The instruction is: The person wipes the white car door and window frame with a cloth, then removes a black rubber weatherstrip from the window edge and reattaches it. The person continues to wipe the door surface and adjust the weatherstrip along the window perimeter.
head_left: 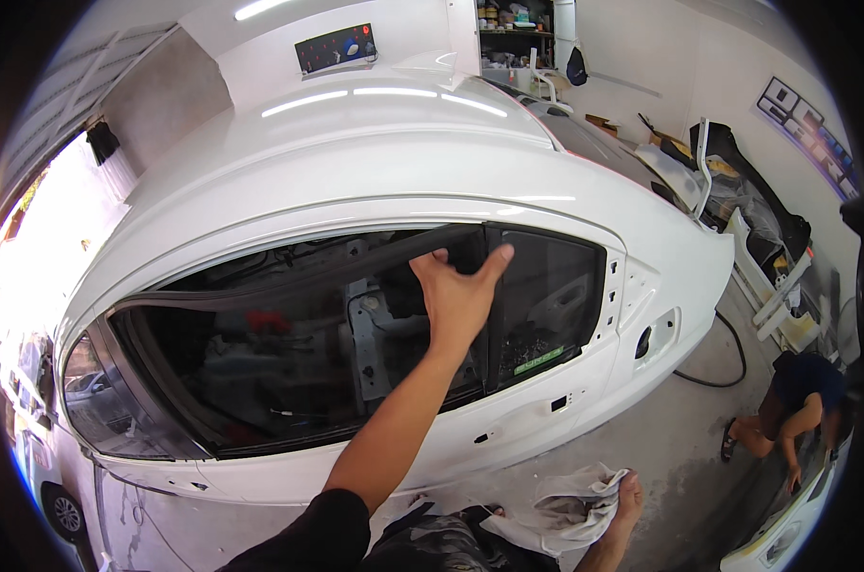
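My left hand (pixel 460 291) is raised to the upper edge of the white car's (pixel 355 153) side window. Its thumb is stretched wide from the fingers and points at the dark pillar (pixel 490 334). The fingertips, partly hidden, meet a long dark strip (pixel 289 294) along the top of the window (pixel 289 362). That strip bows below the window frame toward the left. Low at the right, my right hand (pixel 630 498) grips a bunched white cloth (pixel 575 510), which hangs away from the door.
A person (pixel 805 400) crouches at the right beside a white car panel (pixel 784 534). A black hose (pixel 737 367) curves over the floor near the car's end. Loose car parts (pixel 770 276) lean by the wall; shelves (pixel 516 38) stand behind. Another car (pixel 50 486) is at lower left.
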`<state>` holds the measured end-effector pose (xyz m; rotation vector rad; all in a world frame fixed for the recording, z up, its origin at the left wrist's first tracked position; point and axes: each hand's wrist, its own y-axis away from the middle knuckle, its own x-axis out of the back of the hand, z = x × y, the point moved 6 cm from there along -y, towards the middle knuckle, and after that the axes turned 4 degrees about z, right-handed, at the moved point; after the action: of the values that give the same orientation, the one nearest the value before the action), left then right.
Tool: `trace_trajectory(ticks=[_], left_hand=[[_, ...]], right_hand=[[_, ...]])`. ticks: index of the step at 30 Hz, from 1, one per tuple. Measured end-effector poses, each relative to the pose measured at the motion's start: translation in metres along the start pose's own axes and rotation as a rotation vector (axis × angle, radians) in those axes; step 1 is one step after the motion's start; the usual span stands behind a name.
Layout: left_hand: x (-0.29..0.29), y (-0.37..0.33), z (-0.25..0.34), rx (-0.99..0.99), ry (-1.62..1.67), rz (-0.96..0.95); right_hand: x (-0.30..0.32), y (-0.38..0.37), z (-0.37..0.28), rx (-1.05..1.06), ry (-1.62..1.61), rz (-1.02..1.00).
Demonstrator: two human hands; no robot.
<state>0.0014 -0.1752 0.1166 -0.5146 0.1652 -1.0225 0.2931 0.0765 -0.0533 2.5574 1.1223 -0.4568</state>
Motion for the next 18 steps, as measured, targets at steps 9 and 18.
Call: trace_trajectory(ticks=[9,18], left_hand=[[-0.035,-0.020,-0.080,0.296,0.032,-0.319],[0.041,0.079,-0.130,0.115,-0.620,-0.597]], right_hand=[[0.039,0.019,0.000,0.018,0.022,0.316],[0.040,0.031,0.002,0.054,0.032,0.250]])
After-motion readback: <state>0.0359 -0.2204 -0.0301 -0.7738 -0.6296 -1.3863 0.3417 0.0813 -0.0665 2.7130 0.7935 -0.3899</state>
